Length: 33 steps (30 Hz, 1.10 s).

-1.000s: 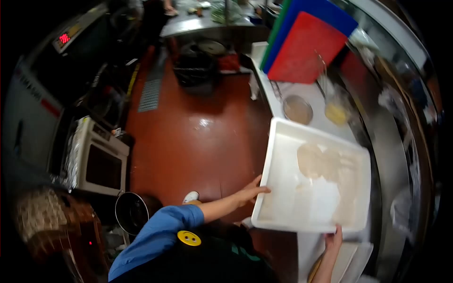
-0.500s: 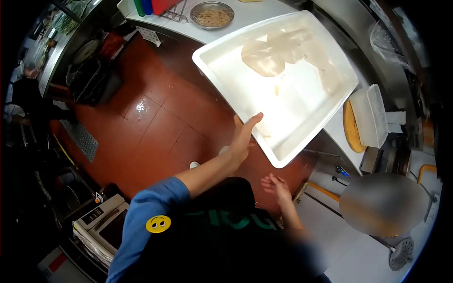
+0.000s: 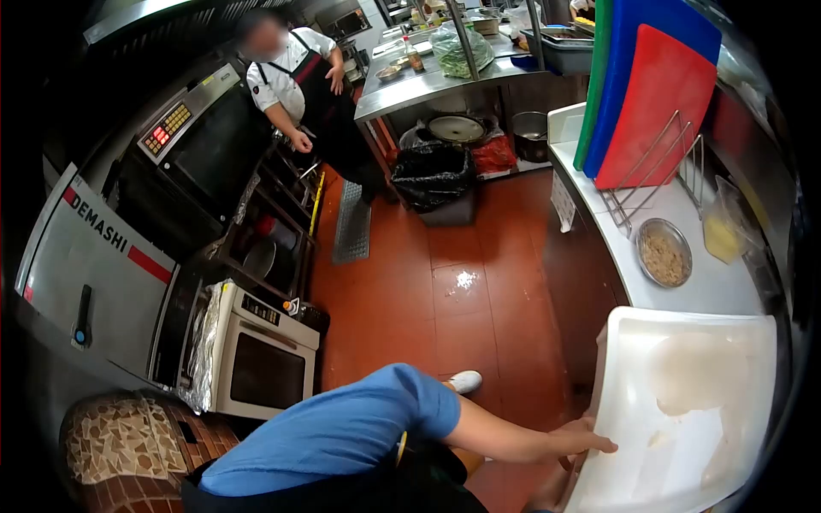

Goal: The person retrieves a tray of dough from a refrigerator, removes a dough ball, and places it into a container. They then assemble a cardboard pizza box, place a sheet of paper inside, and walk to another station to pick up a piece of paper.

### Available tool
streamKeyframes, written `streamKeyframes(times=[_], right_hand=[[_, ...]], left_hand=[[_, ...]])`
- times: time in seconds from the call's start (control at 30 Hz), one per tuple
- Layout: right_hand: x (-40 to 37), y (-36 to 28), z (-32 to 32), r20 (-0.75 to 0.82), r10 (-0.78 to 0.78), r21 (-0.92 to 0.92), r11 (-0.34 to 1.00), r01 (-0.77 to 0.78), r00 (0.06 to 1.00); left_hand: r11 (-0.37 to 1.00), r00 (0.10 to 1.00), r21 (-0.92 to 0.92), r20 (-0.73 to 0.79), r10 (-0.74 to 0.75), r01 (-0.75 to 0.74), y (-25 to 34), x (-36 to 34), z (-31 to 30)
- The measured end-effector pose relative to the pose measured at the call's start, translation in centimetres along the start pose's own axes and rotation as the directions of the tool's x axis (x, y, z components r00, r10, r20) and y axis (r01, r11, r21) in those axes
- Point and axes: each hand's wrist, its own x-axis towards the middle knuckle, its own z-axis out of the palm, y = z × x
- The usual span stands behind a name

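At the lower right is a large white plastic tub [image 3: 629, 466], with a film of pale wet residue on its inner floor. My left hand [image 3: 580, 441] grips its near-left rim, thumb over the edge and fingers outside against the wall. Below it, at the bottom edge, a bit of my right hand or forearm [image 3: 552, 492] shows beside the tub; its fingers are hidden. Just beyond the tub, a round metal bowl [image 3: 664, 252] of pale chopped food rests on the white counter [image 3: 637, 282].
Green, blue and red cutting boards [image 3: 663, 107] stand in a wire rack [image 3: 654, 175]. A bin with a black liner [image 3: 432, 175] is ahead on the red tile floor [image 3: 410, 316]. A co-worker [image 3: 295, 81] stands at the far left. A beige oven [image 3: 265, 359] is at left.
My view has swung left, bringing the co-worker and ovens into sight. The tub now appears lower right, still in my left hand. My right hand has mostly gone out of sight.
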Motion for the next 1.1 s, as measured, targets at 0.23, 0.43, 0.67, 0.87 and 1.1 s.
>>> streamKeyframes(times=[0.23,0.43,0.67,0.87,1.1], right_hand=[[1.3,-3.1,2.2,-0.102,0.011,-0.076,0.997,-0.019,0.995],[4.8,-10.4,5.8,-0.132,-0.05,-0.156,0.987,0.029,0.99],[8.4,-13.6,6.4,-0.17,-0.125,-0.332,0.941,0.062,0.978],[9.4,-15.4,8.3,-0.108,-0.175,-0.553,0.829,0.087,0.979],[-25.1,11.2,15.9,0.051,0.09,-0.745,0.667,-0.022,0.995]], left_hand=[[1.0,1.0,-0.012,0.004,-0.029,0.029,0.2,-2.6,-2.9],[0.993,0.985,0.038,0.127,-0.116,0.112,-0.2,-5.6,-12.1],[0.961,0.972,-0.197,-0.091,-0.215,0.194,-4.0,-9.8,-25.7],[0.969,0.983,-0.198,-0.085,-0.165,0.146,-2.7,-12.2,-26.4],[0.959,0.905,-0.08,-0.317,-0.282,0.271,12.9,-5.2,-14.6]])
